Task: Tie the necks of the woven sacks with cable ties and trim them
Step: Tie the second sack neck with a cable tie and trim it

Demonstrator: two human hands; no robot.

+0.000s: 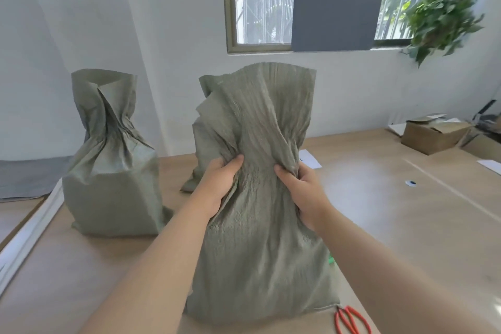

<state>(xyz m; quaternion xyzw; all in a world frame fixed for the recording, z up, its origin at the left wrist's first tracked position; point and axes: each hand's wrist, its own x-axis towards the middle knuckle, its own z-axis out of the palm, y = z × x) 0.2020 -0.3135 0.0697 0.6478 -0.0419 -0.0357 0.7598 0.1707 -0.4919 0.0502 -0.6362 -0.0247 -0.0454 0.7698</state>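
Both hands, left (221, 184) and right (303, 192), bunch the sack (257, 238) neck in curled fingers; loosening either could let gathered cloth spread.

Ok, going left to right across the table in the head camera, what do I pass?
gathered-neck sack → left hand → front sack, gripped by both hands → right hand → red-handled scissors → cardboard box
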